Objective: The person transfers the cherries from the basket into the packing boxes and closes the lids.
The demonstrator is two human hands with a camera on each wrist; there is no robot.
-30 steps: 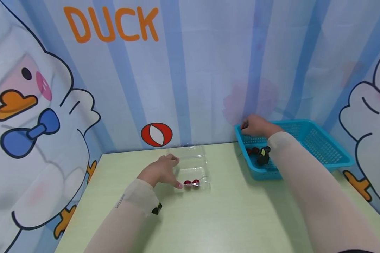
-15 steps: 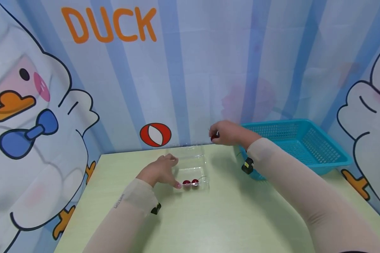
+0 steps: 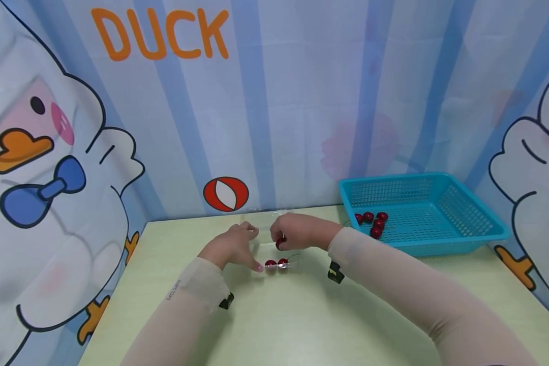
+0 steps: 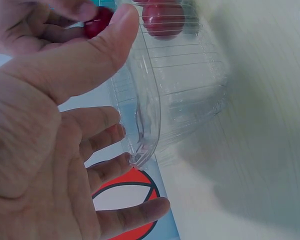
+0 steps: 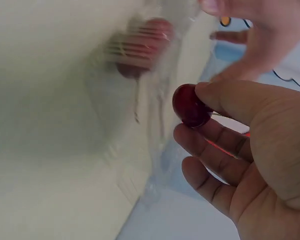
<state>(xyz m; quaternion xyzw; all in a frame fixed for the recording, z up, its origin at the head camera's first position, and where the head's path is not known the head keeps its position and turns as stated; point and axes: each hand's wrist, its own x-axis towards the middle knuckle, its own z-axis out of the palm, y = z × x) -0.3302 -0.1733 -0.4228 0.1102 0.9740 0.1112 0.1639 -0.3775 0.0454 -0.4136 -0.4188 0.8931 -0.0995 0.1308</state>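
Observation:
My right hand (image 3: 299, 231) pinches a dark red cherry (image 5: 189, 106) between thumb and fingertips, over a clear plastic box (image 4: 190, 75) with its lid folded back. Two more cherries (image 3: 276, 264) lie in the near end of that box, one with a stem showing. At the box's left side is my left hand (image 3: 231, 247), fingers spread and fairly straight. Its thumb and fingertips touch the rim in the left wrist view. The right hand covers part of the box and lid in the head view.
A blue plastic basket (image 3: 439, 248) stands at the right rear of the pale table (image 3: 302, 320), with several cherries (image 3: 378, 223) in its left end. Behind the table hangs a striped curtain (image 3: 293, 101) with duck prints.
My right hand has come out of the basket with a cherry and moved left to above the clear box. The left hand has stayed at the box's side.

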